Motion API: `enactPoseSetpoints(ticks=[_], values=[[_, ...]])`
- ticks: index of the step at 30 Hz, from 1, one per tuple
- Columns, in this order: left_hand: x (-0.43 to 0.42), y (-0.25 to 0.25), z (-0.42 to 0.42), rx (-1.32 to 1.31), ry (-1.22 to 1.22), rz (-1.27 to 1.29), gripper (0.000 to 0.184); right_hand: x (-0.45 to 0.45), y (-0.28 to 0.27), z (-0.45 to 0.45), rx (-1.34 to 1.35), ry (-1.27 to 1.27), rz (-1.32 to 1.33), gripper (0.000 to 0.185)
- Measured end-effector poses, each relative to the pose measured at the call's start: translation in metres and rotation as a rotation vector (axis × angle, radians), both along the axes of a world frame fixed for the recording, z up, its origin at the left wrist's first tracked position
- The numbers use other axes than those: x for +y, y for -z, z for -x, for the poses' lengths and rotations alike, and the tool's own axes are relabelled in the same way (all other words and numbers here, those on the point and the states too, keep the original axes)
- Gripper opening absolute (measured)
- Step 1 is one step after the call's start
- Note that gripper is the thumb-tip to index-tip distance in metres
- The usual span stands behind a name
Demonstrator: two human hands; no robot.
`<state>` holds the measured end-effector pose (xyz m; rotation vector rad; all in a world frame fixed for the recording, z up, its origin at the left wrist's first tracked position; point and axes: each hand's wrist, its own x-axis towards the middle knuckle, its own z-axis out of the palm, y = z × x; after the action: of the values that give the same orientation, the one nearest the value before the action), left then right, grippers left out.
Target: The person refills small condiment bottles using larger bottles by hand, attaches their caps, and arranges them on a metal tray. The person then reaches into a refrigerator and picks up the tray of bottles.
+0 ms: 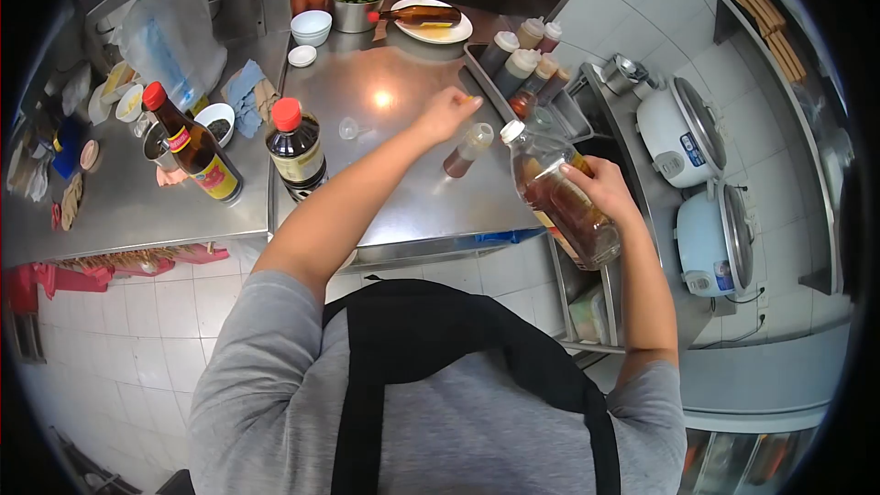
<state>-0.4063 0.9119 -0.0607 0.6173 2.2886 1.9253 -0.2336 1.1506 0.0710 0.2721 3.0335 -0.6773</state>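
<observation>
My right hand [605,188] is wrapped round a large clear bottle [568,206] of amber-brown liquid. The bottle tilts, its white top [512,132] pointing up and left toward the steel counter. My left hand [449,115] is closed above the counter, with a tiny yellowish bit at its fingertips that I cannot make out. Just below that hand, a small clear squeeze bottle [463,154] stands with reddish-brown liquid in its lower part. A small translucent funnel-shaped piece [349,128] lies on the counter to the left.
Red-capped bottles, one dark [298,151] and one brown [197,147], stand at left. A tray [477,64] of sauce bottles is at the back right. Behind are white bowls [311,29], a steel pot [358,9] and a plate [408,32] bearing a bottle. Rice cookers [676,142] stand right.
</observation>
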Motion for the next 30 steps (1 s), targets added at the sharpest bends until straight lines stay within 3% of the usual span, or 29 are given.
enactPoseSetpoints(ticks=[4,10,30], values=[[-0.031,0.035,-0.014,-0.328,0.066,-0.126,0.039,-0.002,0.001,0.012,-0.015,-0.039,-0.035,0.054],[-0.061,0.079,-0.039,-0.461,-0.032,-0.082,0.041,-0.001,-0.002,0.028,-0.043,-0.088,-0.093,0.058],[-0.090,0.091,-0.068,-0.588,-0.077,-0.190,0.038,-0.006,-0.014,0.055,-0.109,-0.128,-0.293,0.063]])
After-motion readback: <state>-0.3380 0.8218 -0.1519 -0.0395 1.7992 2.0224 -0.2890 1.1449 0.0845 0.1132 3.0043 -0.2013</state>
